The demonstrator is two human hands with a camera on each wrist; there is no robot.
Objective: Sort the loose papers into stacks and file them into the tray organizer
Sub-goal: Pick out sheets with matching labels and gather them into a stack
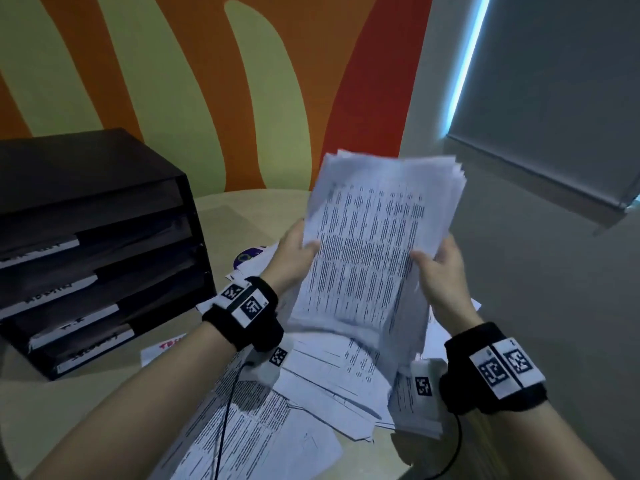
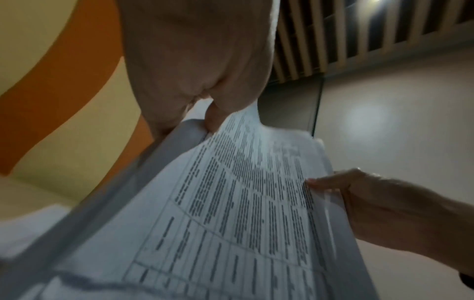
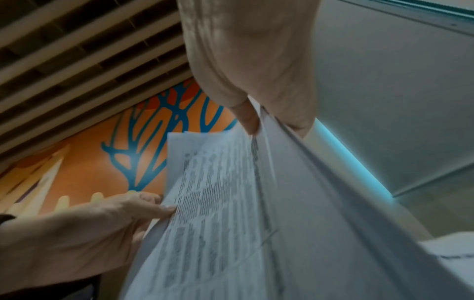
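- While both hands pinch the stack of papers [image 1: 367,244], left hand [image 1: 294,258] and right hand [image 1: 443,271] at its sides, its long axis points away.
- The tray organizer [image 1: 97,244] lies left of the stack, nearer the left hand.

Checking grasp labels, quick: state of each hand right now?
Left hand: closed, gripping the left edge of the paper stack.
Right hand: closed, gripping the right edge of the same stack.

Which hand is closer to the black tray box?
The left. The left hand grips the paper stack's left edge, on the side where the black tray box stands. The right hand grips the stack's right edge, farther from the box.
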